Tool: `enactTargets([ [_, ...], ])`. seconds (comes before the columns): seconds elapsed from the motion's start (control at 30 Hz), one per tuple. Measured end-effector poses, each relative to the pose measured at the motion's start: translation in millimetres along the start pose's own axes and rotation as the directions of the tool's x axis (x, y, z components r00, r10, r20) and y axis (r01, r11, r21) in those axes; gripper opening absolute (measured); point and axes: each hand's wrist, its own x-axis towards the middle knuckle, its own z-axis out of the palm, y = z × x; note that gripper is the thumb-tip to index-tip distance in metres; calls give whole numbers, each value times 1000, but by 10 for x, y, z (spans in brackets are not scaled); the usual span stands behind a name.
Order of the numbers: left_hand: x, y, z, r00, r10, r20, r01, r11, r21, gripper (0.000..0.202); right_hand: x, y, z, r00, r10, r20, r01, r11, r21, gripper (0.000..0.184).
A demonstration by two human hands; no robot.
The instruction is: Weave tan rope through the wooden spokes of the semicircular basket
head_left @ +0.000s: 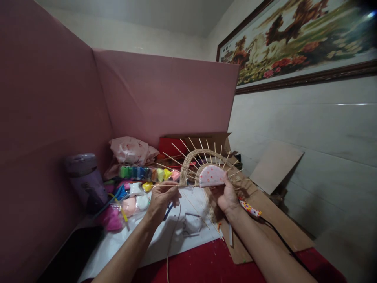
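In the head view, a half-round craft piece (211,175) has a white fabric centre with red dots, an arch of twine and thin wooden sticks fanning outward. My right hand (229,196) grips it at the lower right of the fabric, thumb in front. My left hand (165,196) is closed in a pinch at the left end of the arch, where the lowest stick sticks out past the fingers. A loose length of twine (169,243) hangs from those fingers towards the table's front edge. What lies behind my right hand is hidden.
Left stand a purple tumbler (86,182) and several packs of coloured clay (141,173). Brown cardboard (273,216) lies right, with a flower-patterned tool (250,208) and its black cable. White paper (194,243) covers part of the red cloth (188,267). Pink panels (165,94) rise behind.
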Motion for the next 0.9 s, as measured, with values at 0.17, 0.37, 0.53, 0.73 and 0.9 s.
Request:
enactTargets([
  [0.17, -9, -2, -20, 998, -55, 37, 56, 998, -29, 20, 7, 7, -23, 1000, 26, -1, -26, 1000, -6, 19],
  [0.37, -8, 7, -1, 995, -104, -6, 104, 994, -23, 17, 8, 3, -24, 999, 37, 16, -37, 999, -13, 22],
  [0.53, -14, 34, 2, 996, -73, 42, 73, 997, 18, 18, 16, 4, -34, 999, 34, 32, -33, 999, -22, 22],
  [0.73, -20, 37, 1, 995, -46, 85, 45, 999, 20, 16, 24, 5, -42, 999, 24, 26, -23, 999, -34, 22],
  [0.9, -2, 29, -32, 996, -63, 64, 62, 998, 17, 16, 12, 3, -19, 1000, 19, 10, -19, 999, -37, 19],
])
